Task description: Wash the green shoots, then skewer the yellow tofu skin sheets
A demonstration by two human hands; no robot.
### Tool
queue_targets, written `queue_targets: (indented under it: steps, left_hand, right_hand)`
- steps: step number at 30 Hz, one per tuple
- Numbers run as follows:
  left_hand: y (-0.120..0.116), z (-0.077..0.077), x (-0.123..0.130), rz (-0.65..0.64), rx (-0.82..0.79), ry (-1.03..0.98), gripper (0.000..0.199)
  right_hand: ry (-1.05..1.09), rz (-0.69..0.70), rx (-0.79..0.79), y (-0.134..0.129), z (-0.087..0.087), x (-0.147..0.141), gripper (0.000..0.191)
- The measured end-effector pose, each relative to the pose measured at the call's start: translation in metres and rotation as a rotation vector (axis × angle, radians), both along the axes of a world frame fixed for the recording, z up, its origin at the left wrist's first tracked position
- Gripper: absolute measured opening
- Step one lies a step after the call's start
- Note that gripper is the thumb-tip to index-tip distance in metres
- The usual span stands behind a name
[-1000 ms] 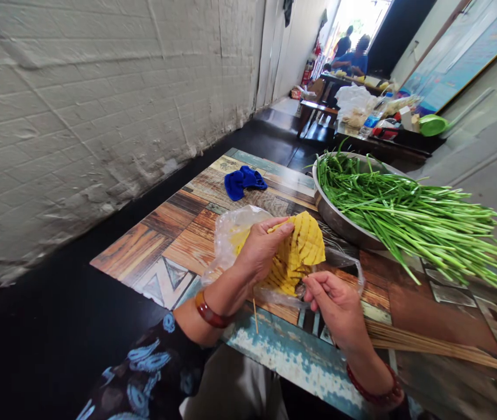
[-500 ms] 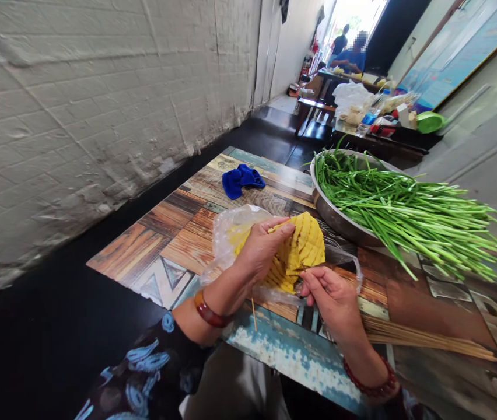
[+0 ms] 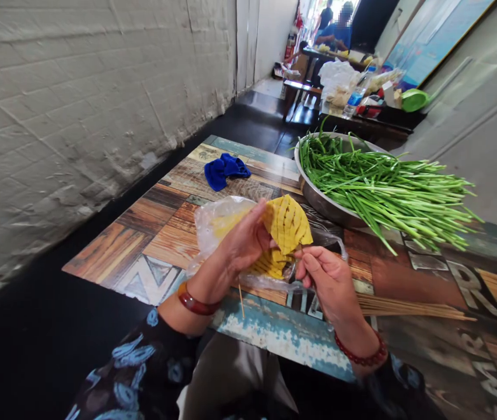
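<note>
Yellow sheet with rows of slits [image 3: 289, 224] is held up in the middle of the head view, above the near part of the tabletop [image 3: 112, 245]. The left hand [image 3: 248, 242] is at its left edge, with long fingers rather straight and touching it; whether this grip is clamped or only supports the sheet, I cannot tell. The right hand [image 3: 325, 277] is at the lower right corner of the sheet. Its grip is together, thumb against forefinger, but what lies between the tips is too small to see. A thin wooden stick [image 3: 242, 300] points down below the left wrist. Under the hands is a clear plastic bag [image 3: 203, 220], and another yellow piece [image 3: 269, 266] lies lower, over the bag. To the right of the right wrist lies a bundle of sticks [image 3: 410, 307]. Farther back there is a metal bowl [image 3: 325, 203] with long green stalks [image 3: 388, 186], which hang over its right side. A blue cloth [image 3: 226, 171] lies crumpled to the left of the bowl, well apart from it. In the background a person in blue [image 3: 336, 36] is at another table.
</note>
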State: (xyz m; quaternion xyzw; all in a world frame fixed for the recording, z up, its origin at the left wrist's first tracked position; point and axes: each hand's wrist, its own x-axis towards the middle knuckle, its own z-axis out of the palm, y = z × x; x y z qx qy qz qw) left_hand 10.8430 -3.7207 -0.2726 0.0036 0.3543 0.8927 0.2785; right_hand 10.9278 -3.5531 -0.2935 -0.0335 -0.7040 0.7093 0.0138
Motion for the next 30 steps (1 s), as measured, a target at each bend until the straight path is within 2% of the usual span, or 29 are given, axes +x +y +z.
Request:
queue_targets:
  steps: [6, 12, 15, 20, 23, 27, 30]
  left_hand:
    - [0.003, -0.003, 0.002, -0.020, -0.051, 0.054, 0.033]
    - [-0.004, 0.004, -0.005, 0.128, -0.056, 0.026, 0.033]
    - [-0.008, 0.007, -0.006, 0.145, -0.060, 0.011, 0.039]
    - [-0.009, 0.006, -0.007, 0.094, -0.066, 0.036, 0.061]
    - [-0.010, 0.005, -0.007, 0.056, -0.073, 0.064, 0.066]
    - [-0.006, 0.004, -0.008, 0.130, -0.087, 0.084, 0.060]
    - [-0.006, 0.011, -0.005, 0.212, -0.113, 0.140, 0.055]
  right_hand:
    - [-0.012, -0.004, -0.002, 0.001, 0.004, 0.001, 0.028]
    - [-0.077, 0.107, 0.089, 0.006, 0.005, 0.002, 0.040]
    - [-0.051, 0.127, 0.178, 0.009, 0.004, 0.003, 0.036]
    - [-0.008, 0.077, 0.147, 0.011, 0.002, 0.003, 0.029]
    - [0.033, 0.046, 0.104, 0.011, 0.001, 0.003, 0.028]
    - [0.071, 0.005, 0.099, 0.011, 0.001, 0.003, 0.027]
    - [0.066, -0.014, 0.095, 0.013, 0.002, 0.004, 0.027]
